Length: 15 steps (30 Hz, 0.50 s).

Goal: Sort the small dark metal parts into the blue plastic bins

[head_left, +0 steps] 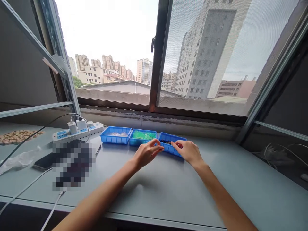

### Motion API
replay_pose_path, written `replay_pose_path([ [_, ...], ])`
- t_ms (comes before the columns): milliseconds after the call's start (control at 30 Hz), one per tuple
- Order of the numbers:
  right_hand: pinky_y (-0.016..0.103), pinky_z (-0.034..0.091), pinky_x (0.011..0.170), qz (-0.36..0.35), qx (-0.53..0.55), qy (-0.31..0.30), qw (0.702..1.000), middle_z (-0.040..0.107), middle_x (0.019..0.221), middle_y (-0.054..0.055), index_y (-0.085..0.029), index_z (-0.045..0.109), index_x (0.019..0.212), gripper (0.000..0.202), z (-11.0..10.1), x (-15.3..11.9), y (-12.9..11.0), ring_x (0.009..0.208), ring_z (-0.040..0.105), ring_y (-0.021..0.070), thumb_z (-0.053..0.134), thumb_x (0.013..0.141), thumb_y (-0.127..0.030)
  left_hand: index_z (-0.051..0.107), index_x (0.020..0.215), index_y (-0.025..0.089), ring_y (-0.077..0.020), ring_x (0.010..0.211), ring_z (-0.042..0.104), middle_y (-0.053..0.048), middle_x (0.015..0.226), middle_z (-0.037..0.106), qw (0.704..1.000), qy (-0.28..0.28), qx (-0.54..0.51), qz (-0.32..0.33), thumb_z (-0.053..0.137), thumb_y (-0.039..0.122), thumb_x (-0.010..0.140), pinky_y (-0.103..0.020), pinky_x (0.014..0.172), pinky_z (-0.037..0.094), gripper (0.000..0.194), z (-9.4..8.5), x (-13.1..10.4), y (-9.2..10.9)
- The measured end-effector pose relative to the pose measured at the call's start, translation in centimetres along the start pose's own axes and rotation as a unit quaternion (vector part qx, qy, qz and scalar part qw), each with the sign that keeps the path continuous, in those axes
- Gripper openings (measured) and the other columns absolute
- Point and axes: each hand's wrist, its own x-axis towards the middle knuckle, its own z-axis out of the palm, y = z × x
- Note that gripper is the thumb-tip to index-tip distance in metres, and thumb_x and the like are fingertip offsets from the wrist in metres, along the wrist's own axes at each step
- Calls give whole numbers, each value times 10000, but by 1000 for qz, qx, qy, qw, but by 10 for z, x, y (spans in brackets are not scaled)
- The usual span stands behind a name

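Note:
Three blue plastic bins stand in a row on the table near the window. My right hand (pixel 190 151) is at the right bin (pixel 173 150), its thumb and fingertips drawn together over small black pieces (pixel 165 141). Whatever lies between those fingertips is too small to make out. Just left of it, my left hand (pixel 147 153) hovers in front of the bins with its fingers curved and apart, holding nothing that I can see. The middle bin (pixel 141 143) holds bright green pieces (pixel 145 135). Small pale pieces (pixel 117 134) lie in the left bin (pixel 115 139).
On the left, a white power strip (pixel 80 132) with plugs and cables stands beside a dark phone (pixel 43 162) and a blurred-out device (pixel 73 166). Crumpled clear plastic (pixel 22 159) and a brown beaded mat (pixel 19 137) lie farther left. Metal frame bars (pixel 255 112) flank the window.

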Motion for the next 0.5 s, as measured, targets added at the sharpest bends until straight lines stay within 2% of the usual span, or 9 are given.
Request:
replay_pose_path([
  [100,266,407,568,-2,29,-11,1000,677,614,-15,-291,709,714,278,-9,1,0,647,634,188,526,784,-488,661,772,183,-50,563,535,-21,870,593,999,26,-3,30,438,325,910,-158,501,426,298,-2,3,4],
  [200,254,408,558,27,81,32,996,697,679,-18,-302,710,787,288,-12,4,12,655,637,174,505,779,-503,652,718,180,-57,607,554,-28,930,582,1000,15,-10,23,469,334,894,-166,533,453,297,-2,4,4],
  [267,266,420,574,60,79,60,993,717,813,1,-300,701,880,295,-10,6,24,721,647,191,532,753,-505,650,709,182,-57,620,559,-29,979,571,1000,-12,-13,-2,493,318,882,-172,551,464,271,-2,5,5],
  [333,287,419,574,87,41,52,994,718,876,41,-281,705,882,331,-6,7,36,758,651,227,582,700,-528,644,699,179,-73,666,575,-33,1019,558,998,-52,-8,-29,532,319,858,-185,574,475,239,-2,6,7],
  [433,280,389,533,87,2,18,996,720,772,51,-280,720,781,296,-2,8,45,695,651,235,605,668,-528,617,662,162,-97,698,582,-46,1062,544,992,-113,-9,-55,587,421,800,-215,606,493,294,-2,7,12],
  [500,261,358,501,67,-5,3,998,711,703,39,-273,713,691,246,-4,7,44,637,641,215,620,654,-498,610,675,159,-103,695,578,-57,1056,548,990,-129,-18,-59,572,476,789,-232,628,500,339,-1,7,16],
])
